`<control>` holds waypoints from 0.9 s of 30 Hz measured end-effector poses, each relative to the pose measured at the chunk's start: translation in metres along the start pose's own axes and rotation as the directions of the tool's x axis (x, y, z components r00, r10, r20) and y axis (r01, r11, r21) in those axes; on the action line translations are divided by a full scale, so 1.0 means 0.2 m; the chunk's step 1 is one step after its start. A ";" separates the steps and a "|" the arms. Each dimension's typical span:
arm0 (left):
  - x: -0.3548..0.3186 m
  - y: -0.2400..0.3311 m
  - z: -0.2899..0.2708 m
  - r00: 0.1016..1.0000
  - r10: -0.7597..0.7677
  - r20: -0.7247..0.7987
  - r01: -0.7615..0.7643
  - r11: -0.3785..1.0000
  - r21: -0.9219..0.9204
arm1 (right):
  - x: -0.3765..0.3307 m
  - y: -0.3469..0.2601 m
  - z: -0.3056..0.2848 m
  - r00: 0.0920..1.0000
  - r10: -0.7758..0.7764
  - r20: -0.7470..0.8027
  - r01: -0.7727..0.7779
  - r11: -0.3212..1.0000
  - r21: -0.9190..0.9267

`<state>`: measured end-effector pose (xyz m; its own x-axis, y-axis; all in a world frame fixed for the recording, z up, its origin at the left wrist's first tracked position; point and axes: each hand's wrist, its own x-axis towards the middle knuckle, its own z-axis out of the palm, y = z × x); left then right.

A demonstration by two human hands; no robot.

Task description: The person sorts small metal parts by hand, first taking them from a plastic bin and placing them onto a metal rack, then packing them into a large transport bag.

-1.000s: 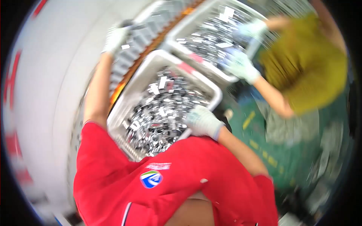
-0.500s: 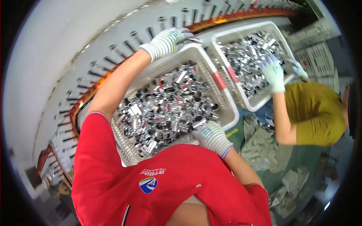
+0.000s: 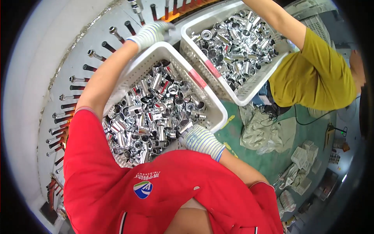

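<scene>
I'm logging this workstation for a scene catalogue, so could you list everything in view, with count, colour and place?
Near basket: one, white plastic lattice, centre, in front of the person.
Far basket: one, white plastic lattice, upper right, beside the near one.
Metal tubes: too many to count, shiny silver, filling both baskets.
Pegs: many, dark with some silver-capped, along the curved grey machine rim at left.
Co-worker: one, olive-yellow shirt, right, arm over the far basket.
Crumpled bags: several, pale, on the green floor at right.
Left hand: white striped glove, at the near basket's far corner.
Right hand: white striped glove, at the near basket's near edge, touching tubes.
</scene>
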<state>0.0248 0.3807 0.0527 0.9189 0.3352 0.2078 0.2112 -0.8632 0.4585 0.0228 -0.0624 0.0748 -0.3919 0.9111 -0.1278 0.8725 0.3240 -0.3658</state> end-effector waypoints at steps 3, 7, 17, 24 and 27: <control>-0.26 0.22 -0.36 0.946 -0.226 -0.233 0.194 0.969 -0.155 | 0.01 0.00 0.01 0.998 0.065 -0.018 -0.065 0.997 0.031; -0.57 0.63 -0.75 0.954 -0.298 0.024 0.290 0.903 -0.316 | 0.04 0.04 -0.02 0.997 0.069 0.020 -0.069 0.998 0.000; -0.87 -0.17 -0.60 0.665 -0.191 -0.722 0.355 0.931 0.081 | 0.00 -0.07 -0.08 0.976 0.054 0.209 -0.023 0.989 -0.147; -0.42 -0.05 -0.72 0.831 -0.211 -0.515 0.251 0.968 0.009 | -0.04 -0.05 -0.02 0.969 0.081 0.234 -0.045 0.987 -0.156; -0.37 0.01 -0.66 0.851 -0.501 -0.156 0.511 0.859 0.027 | -0.07 -0.11 0.06 0.964 0.175 0.198 -0.145 0.977 -0.156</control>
<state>-0.0855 0.4032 0.1522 0.6248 0.7765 0.0818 0.6598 -0.5811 0.4765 0.0057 -0.0857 0.0741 -0.2833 0.8849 -0.3698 0.9548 0.2243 -0.1949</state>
